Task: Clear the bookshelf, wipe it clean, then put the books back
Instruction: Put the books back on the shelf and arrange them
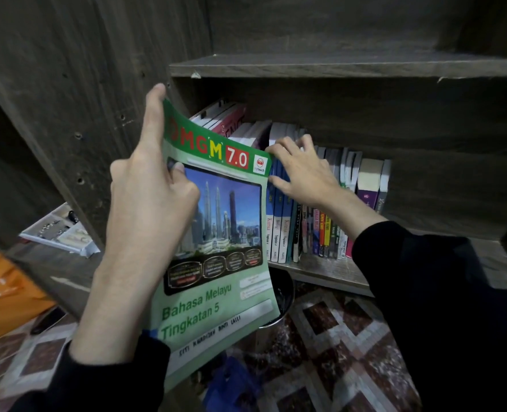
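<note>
Left hand [151,185] pinches a green workbook [216,263] near its upper left corner, with the thumb on the front cover and the index finger straight along the top edge. The workbook is held upright in front of the shelf [329,272], clear of it, and partly hides a row of books [320,227] standing there, spines outward. Right hand [302,171] rests on the tops of these books just beside the workbook's upper right corner, fingers spread and lightly bent — whether they grip a book cannot be told. Below lies a patterned floor [335,337], with a blue cloth [231,382] under the workbook and an orange bag [5,292] at far left.
</note>
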### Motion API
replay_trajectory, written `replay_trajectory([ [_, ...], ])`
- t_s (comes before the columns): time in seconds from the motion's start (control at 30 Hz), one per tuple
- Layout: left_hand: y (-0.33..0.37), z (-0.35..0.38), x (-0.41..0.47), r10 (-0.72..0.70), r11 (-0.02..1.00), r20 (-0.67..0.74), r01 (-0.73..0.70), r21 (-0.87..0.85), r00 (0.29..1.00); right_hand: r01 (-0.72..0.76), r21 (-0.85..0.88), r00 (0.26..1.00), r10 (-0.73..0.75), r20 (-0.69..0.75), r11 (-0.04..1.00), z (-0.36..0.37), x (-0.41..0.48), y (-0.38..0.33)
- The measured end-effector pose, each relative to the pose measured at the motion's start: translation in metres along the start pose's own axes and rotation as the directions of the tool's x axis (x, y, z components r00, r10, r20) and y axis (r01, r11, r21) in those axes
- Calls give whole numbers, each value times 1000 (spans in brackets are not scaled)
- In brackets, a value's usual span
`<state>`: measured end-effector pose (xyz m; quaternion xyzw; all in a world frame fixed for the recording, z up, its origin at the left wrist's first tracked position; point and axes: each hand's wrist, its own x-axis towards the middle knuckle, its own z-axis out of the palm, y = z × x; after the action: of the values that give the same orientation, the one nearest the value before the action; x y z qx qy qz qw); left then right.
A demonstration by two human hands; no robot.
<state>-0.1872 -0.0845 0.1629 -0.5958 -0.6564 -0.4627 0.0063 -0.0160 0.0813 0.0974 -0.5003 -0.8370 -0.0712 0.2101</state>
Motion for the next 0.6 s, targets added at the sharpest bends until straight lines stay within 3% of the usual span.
replay_trajectory([
  [0.6, -1, 10, 3, 28, 999, -40, -30, -30, 999, 19, 25, 999, -18, -40, 1000, 0, -8, 13],
])
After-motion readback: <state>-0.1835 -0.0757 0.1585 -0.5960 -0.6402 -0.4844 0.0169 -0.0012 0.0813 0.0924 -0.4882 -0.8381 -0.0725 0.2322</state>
